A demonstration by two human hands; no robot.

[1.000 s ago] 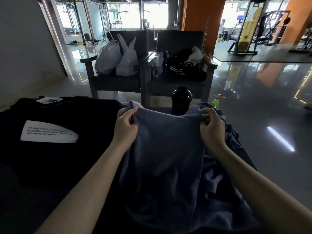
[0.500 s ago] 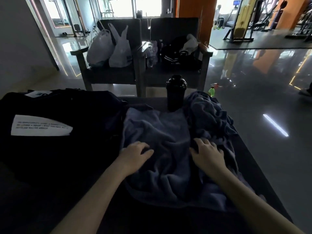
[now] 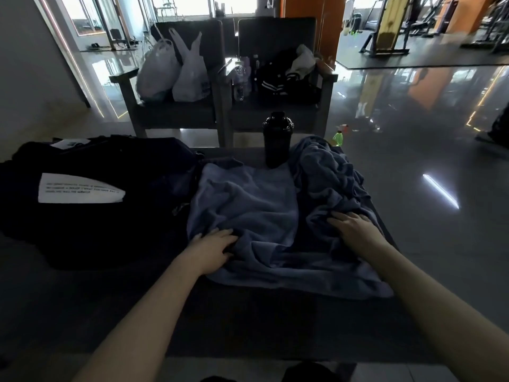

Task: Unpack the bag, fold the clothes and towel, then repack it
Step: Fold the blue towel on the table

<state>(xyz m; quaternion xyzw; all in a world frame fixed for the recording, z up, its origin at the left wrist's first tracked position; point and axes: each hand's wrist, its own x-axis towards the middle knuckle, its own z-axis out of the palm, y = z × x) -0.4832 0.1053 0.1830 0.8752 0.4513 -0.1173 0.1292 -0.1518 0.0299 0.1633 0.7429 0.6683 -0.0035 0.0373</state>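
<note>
Dark bench (image 3: 248,332): blue towel (image 3: 248,205) reaches the right edge; right hand (image 3: 355,230) presses it, fingers spread; left hand (image 3: 212,250) grip unclear.

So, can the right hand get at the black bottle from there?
Probably yes: the right hand rests on the towel, and only its bunched folds lie before the bottle.

A single head-worn wide-angle view looks forward and down, close over the table (image 3: 248,326).
</note>
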